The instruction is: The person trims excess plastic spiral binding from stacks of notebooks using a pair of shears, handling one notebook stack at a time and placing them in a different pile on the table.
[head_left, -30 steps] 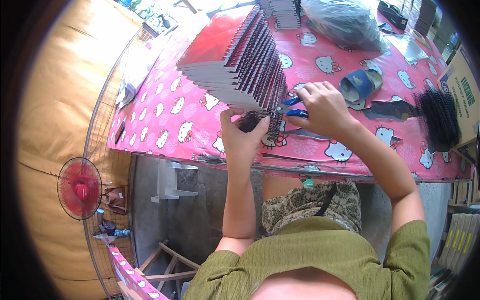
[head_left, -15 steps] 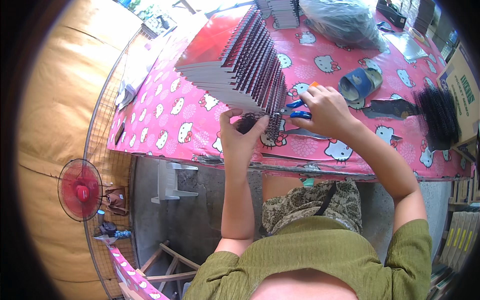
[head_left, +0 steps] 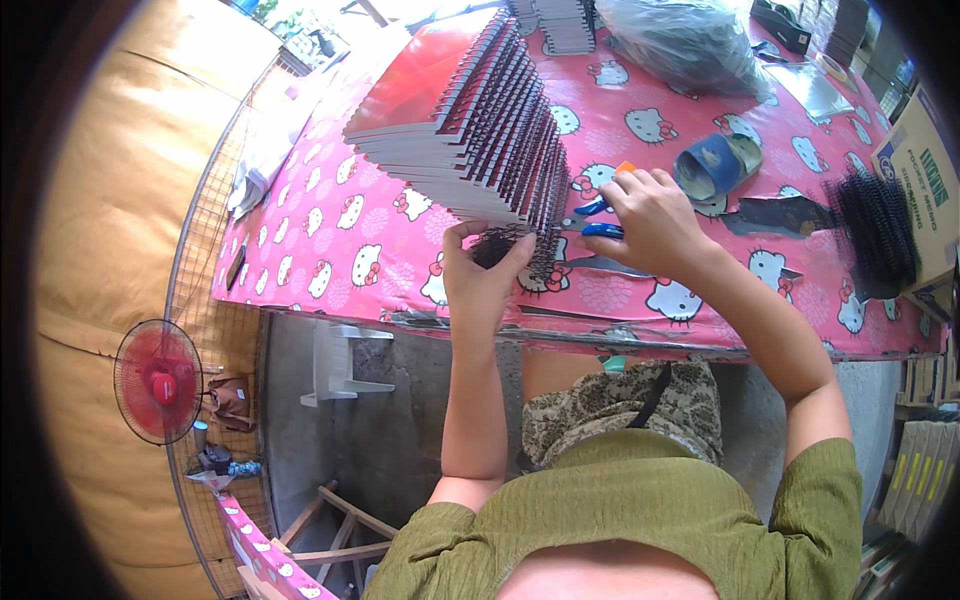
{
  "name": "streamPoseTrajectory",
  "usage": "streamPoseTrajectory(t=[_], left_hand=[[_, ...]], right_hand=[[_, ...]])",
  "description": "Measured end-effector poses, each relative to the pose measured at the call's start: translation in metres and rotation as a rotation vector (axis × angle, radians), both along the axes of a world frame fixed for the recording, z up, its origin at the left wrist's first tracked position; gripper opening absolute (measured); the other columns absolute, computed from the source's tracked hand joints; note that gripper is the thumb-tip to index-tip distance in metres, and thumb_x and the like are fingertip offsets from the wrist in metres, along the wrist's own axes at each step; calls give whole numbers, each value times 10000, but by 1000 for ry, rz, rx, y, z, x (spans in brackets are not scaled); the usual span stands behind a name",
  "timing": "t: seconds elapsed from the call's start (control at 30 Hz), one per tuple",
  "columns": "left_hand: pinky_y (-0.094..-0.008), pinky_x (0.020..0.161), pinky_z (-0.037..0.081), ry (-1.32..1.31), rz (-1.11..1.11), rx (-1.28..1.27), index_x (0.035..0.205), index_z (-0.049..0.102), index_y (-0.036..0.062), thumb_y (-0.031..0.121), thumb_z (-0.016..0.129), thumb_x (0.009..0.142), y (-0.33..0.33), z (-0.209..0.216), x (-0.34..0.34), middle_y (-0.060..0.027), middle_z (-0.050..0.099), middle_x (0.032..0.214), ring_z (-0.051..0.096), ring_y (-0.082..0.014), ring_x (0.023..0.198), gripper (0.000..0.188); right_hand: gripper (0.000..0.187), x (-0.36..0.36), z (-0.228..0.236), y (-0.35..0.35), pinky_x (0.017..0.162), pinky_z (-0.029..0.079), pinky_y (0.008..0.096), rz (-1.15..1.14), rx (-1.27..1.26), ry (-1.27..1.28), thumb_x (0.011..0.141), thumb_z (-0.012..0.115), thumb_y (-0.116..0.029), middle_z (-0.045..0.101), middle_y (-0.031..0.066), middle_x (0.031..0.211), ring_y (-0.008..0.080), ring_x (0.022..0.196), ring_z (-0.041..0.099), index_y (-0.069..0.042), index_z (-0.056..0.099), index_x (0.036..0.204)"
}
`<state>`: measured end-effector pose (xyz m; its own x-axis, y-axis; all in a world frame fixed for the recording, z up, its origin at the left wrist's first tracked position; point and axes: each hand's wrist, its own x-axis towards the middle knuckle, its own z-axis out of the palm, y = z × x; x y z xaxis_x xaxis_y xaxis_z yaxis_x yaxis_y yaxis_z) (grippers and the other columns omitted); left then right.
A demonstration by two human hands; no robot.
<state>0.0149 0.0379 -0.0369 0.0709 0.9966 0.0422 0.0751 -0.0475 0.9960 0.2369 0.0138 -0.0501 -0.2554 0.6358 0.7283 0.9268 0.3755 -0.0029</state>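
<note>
A tall, slanted stack of spiral notebooks (head_left: 440, 160) with red covers and dark coil bindings (head_left: 515, 130) stands in front of me. At the stack's near end, my left hand (head_left: 482, 275) is closed, its thumb and forefinger curled about a dark bundle of coil ends (head_left: 492, 246). The thumb tip presses against the coils. Just to the right, my right hand (head_left: 650, 220) grips blue-handled pliers (head_left: 603, 231). Their jaws point left toward the coil ends; whether they touch is too small to tell. Something orange shows beside the right forefinger.
A pink patterned cloth (head_left: 610, 295), torn in places, covers the table. On it lie a blue tape roll (head_left: 715, 168), loose black coils (head_left: 872, 235), a cardboard box (head_left: 922, 185), a plastic bag (head_left: 680, 45) and more notebooks (head_left: 567, 25). A red fan (head_left: 160, 382) stands left.
The pliers and right hand have shifted very slightly away from the coil ends. My left hand keeps its hold, and the notebook stack looks nearly unchanged.
</note>
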Motion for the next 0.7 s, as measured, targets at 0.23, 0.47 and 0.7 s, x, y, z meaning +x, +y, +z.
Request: streamPoseTrajectory(t=[0.23, 0.47, 0.7], left_hand=[[-255, 666, 515, 92, 10, 125, 1100, 459, -41, 168, 831, 714, 13, -26, -3, -143, 628, 948, 625, -155, 766, 576], [-250, 631, 512, -37, 26, -20, 1110, 447, -36, 162, 833, 711, -1, -8, 1, -136, 628, 930, 622, -143, 736, 590], [-251, 676, 515, 154, 32, 175, 1095, 464, -34, 108, 832, 702, 8, -31, -1, -138, 623, 937, 612, -135, 776, 558]], right_hand=[[499, -14, 8, 2, 613, 502, 410, -53, -660, 80, 784, 657, -516, 652, 123, 769, 298, 681, 650, -20, 603, 783], [482, 2, -7, -1, 616, 503, 405, -18, -78, -13, 768, 677, -503, 644, 121, 755, 295, 679, 649, -27, 605, 788], [519, -10, 4, 4, 637, 524, 410, -35, -693, 68, 783, 668, -523, 655, 138, 756, 293, 708, 676, -5, 652, 809]])
